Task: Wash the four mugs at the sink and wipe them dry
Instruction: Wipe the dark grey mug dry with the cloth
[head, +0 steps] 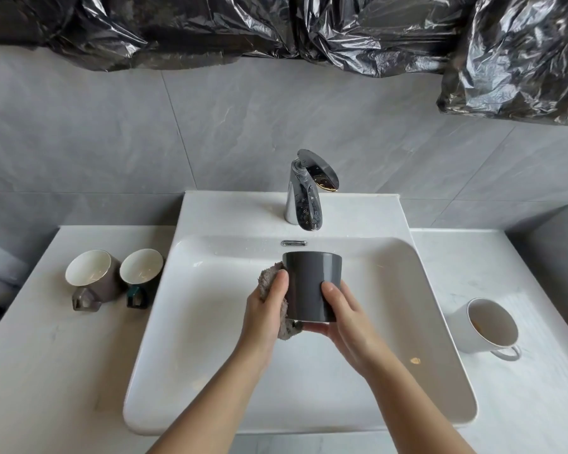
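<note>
Dark grey and glossy, the dark grey mug (pixel 312 286) is held in the air over the middle of the sink (pixel 151 355), between the two hands. Its long axis runs away from the person toward the sink's far edge, with the wider end farthest away. Its mouth is not visible and no handle shows.

The left grip (pixel 269 309) is on the mug's left wall, fingers curled round a grey-brown cloth (pixel 265 279) and pressing it against the side. The right grip (pixel 345 319) cups the right wall and near end, with the thumb laid on the mug's face. Both are equally close, and the cloth side is the left. The step looks like wiping dry, so the next move probably depends on the right grip turning the mug against the cloth.

No water runs from the faucet (pixel 304 194) behind the sink. On the desk (pixel 63 355) left of the sink, a brown mug (pixel 91 276) and a teal mug (pixel 141 270) sit just beside each other, pale inside. Right of the sink a white mug (pixel 486 326) shows brownish residue and seems unwashed.
</note>
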### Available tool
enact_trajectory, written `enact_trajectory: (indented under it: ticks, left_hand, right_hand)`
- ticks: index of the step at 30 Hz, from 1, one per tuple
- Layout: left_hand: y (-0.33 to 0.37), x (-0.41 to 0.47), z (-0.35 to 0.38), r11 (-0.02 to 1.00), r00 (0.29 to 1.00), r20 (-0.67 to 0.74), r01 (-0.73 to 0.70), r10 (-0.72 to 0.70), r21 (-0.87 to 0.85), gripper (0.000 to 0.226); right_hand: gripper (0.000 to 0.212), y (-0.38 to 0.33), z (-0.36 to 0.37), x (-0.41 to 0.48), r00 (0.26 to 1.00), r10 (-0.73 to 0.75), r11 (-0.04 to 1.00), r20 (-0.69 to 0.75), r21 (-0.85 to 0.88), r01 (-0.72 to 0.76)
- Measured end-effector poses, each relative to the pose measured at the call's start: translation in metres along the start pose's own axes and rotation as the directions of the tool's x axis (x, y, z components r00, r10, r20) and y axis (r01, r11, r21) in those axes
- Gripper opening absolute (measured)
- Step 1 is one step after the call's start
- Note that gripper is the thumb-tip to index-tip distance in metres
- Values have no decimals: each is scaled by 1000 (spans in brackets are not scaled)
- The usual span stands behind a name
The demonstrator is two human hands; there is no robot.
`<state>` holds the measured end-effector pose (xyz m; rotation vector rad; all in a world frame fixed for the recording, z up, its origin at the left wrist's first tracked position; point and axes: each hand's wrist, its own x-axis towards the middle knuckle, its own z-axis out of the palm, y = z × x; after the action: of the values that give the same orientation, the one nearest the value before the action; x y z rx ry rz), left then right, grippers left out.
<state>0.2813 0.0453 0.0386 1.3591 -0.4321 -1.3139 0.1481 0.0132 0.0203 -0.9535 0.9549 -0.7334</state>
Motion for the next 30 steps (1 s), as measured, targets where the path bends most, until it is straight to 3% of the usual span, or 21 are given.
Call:
enact_trajectory:
  ticks: [3, 9, 13, 19, 23, 26, 30]
  left_hand:
    - [6, 6, -1, 999, 999, -28, -15, 16, 46, 19]
    - [0, 14, -4, 986, 981, -120, -144, 153, 80, 36]
    - [2, 11, 0, 999, 999, -25, -27, 26, -28, 58]
    - [11, 19, -4, 990, 997, -19, -71, 74, 123, 17]
    - [-1, 10, 0, 991, 999, 46, -35, 29, 130, 40]
    - [-6, -1, 4, 981, 998, 20, -59, 56, 183, 28]
    - [1, 2, -2, 987, 996, -45, 83, -77, 140, 34]
  right_hand:
    - [47, 12, 7, -8, 998, -56, 996, -32, -65, 54]
    - [57, 16, 6, -15, 993, -113, 965, -15, -239, 107]
    - [56, 5, 2, -5, 987, -149, 953, -60, -273, 127]
    - [66, 3, 6, -8, 987, -130, 980, -98, -163, 113]
    - [53, 4, 12, -7, 982, -147, 975, -118, -185, 123]
    - [41, -4, 14, 0, 966, -239, 934, -98, -295, 201]
    - [34, -3, 18, -11, 960, -280, 899, -6, -353, 260]
